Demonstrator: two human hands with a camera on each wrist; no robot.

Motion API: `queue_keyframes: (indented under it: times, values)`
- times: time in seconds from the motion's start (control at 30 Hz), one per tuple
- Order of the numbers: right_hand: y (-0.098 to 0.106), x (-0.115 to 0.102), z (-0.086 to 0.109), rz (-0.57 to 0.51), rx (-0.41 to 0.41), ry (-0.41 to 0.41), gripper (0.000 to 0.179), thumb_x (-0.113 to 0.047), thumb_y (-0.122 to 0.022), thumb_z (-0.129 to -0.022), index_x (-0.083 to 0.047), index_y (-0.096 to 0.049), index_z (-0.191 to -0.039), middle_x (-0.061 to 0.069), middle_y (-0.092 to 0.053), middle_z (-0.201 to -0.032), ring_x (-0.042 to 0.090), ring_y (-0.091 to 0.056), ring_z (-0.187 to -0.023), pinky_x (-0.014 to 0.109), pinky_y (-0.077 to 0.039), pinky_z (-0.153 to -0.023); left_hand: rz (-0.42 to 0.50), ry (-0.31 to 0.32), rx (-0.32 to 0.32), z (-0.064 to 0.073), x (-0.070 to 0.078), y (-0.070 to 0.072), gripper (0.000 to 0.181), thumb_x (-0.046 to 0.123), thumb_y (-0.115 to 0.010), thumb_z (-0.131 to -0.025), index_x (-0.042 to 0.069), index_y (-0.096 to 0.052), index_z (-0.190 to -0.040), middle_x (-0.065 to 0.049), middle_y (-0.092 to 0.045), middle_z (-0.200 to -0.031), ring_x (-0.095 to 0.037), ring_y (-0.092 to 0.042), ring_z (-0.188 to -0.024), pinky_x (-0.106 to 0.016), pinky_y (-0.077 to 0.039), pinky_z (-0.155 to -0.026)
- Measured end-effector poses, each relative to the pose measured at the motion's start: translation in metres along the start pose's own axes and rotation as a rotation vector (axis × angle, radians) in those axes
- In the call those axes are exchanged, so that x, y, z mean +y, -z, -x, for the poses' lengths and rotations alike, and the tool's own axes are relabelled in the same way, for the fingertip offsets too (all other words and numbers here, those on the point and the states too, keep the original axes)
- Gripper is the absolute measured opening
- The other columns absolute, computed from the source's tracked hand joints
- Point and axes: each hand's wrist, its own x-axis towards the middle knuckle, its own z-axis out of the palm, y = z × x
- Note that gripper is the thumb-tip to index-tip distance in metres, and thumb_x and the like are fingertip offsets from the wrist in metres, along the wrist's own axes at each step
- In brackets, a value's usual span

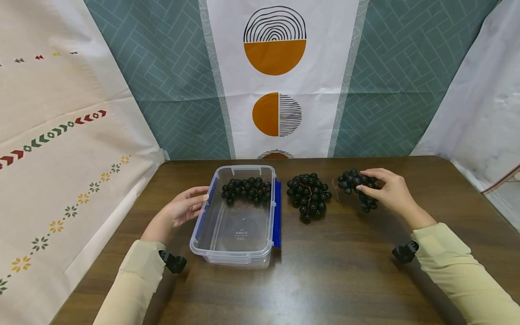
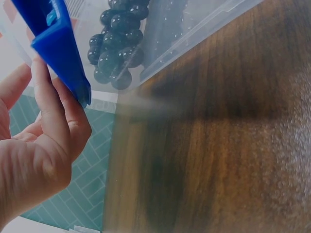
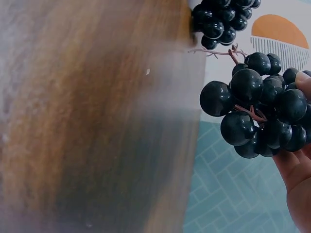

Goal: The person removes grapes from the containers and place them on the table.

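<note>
A clear plastic container (image 1: 243, 246) with blue side flaps stands on the table, one bunch of dark grapes (image 1: 248, 189) lying in its far end. My left hand (image 1: 188, 207) holds the container's left side, fingertips at the rim and at the blue flap (image 2: 63, 53). On the right, my right hand (image 1: 387, 187) grips a second bunch of grapes (image 3: 260, 104) between thumb and fingers, and its bare reddish stem points left. A third bunch (image 1: 309, 196) lies on the table between the container and the right hand.
The brown wooden table (image 1: 325, 275) ends at a patterned cloth backdrop (image 1: 183, 99). A pale cloth (image 1: 77, 189) hangs along the left side, and a white one (image 1: 487, 113) along the right. The blue flap (image 1: 277, 216) on the container's right side faces the loose grapes.
</note>
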Motion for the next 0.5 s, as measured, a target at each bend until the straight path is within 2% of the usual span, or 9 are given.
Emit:
queue_keyframes:
  times: [0.13,0.2,0.3,0.4,0.5]
  values:
    - [-0.001,0.003,0.002,0.009,-0.025,-0.031,0.033,-0.006,-0.076,-0.079,0.001,-0.068,-0.11,0.019,-0.065,-0.109,-0.024,-0.037,-0.092,-0.001,-0.036,-0.072,0.006,-0.001,-0.002,0.001,0.0,-0.001,0.046,0.01,-0.054,-0.097,0.007,-0.034,-0.139,0.005,-0.067,-0.099,-0.006,-0.066,-0.084,-0.021,-0.055,-0.073]
    - [-0.002,0.005,0.002,0.021,-0.035,-0.042,0.033,-0.008,-0.076,-0.08,0.0,-0.068,-0.111,0.018,-0.065,-0.11,-0.019,-0.041,-0.093,0.005,-0.042,-0.072,0.005,-0.001,-0.002,0.001,0.0,-0.001,0.047,0.01,-0.054,-0.097,0.007,-0.033,-0.139,0.004,-0.067,-0.099,-0.006,-0.066,-0.084,-0.021,-0.055,-0.073]
    - [-0.004,0.007,0.004,0.033,-0.059,-0.06,0.034,-0.01,-0.075,-0.081,0.0,-0.067,-0.112,0.018,-0.064,-0.112,0.002,-0.055,-0.095,0.021,-0.051,-0.074,0.004,-0.001,-0.003,0.002,0.0,0.0,0.049,0.011,-0.054,-0.097,0.006,-0.032,-0.14,0.004,-0.066,-0.1,-0.006,-0.066,-0.085,-0.021,-0.055,-0.074]
    - [-0.005,0.01,0.006,0.041,-0.078,-0.069,0.034,-0.011,-0.075,-0.082,0.001,-0.067,-0.113,0.019,-0.064,-0.113,0.026,-0.059,-0.096,0.038,-0.053,-0.075,0.008,-0.003,-0.004,0.002,0.0,0.0,0.049,0.011,-0.054,-0.097,0.006,-0.031,-0.141,0.004,-0.067,-0.101,-0.006,-0.066,-0.086,-0.021,-0.055,-0.074]
    - [-0.007,0.012,0.008,0.041,-0.088,-0.076,0.034,-0.01,-0.074,-0.082,0.002,-0.066,-0.113,0.02,-0.063,-0.112,0.034,-0.058,-0.098,0.045,-0.053,-0.075,0.016,-0.002,-0.004,0.003,0.001,0.0,0.048,0.01,-0.054,-0.097,0.006,-0.032,-0.14,0.003,-0.067,-0.101,-0.006,-0.066,-0.085,-0.021,-0.055,-0.074]
